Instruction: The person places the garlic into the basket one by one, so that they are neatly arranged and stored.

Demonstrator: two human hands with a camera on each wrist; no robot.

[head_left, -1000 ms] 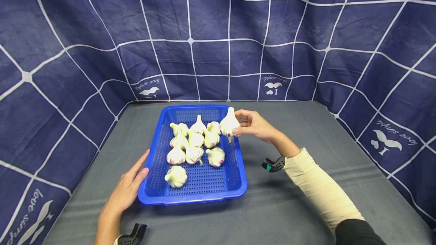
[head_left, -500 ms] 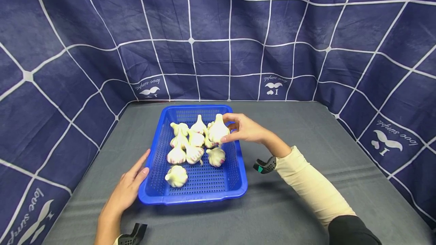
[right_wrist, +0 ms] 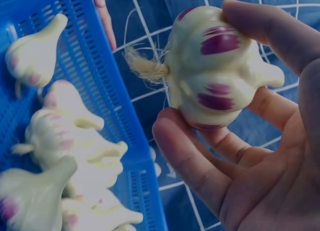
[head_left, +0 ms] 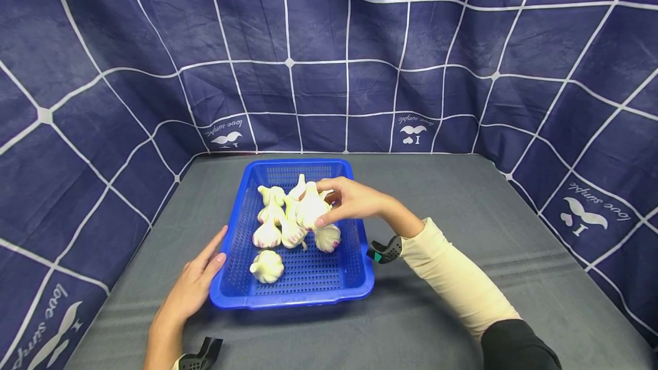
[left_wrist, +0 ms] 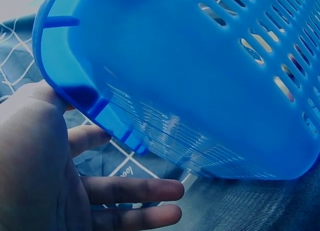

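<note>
A garlic bulb (head_left: 311,211), pale with purple streaks and a tuft of roots, is held in my right hand (head_left: 354,198) above the basket. In the right wrist view the thumb and fingers curl round this held bulb (right_wrist: 210,71). Below it, a blue slotted plastic basket (head_left: 288,301) holds several more garlic bulbs, some hidden behind the right hand. My left hand (head_left: 191,285) rests at the basket's left rim with its fingers fairly straight. The left wrist view shows the hand (left_wrist: 45,166) against the outside of the rim, its lower fingers extended clear of the wall.
One garlic bulb (head_left: 267,267) lies apart at the basket's near left; another bulb (head_left: 327,238) lies right of the cluster. The basket stands on a grey cloth-covered table (head_left: 437,313). Behind and at both sides hangs a dark blue curtain (head_left: 319,90) with white grid lines.
My right hand has carried the garlic bulb leftward and a little down, from over the basket's right rim to above the bulbs inside. The left hand and the basket have stayed in place.
</note>
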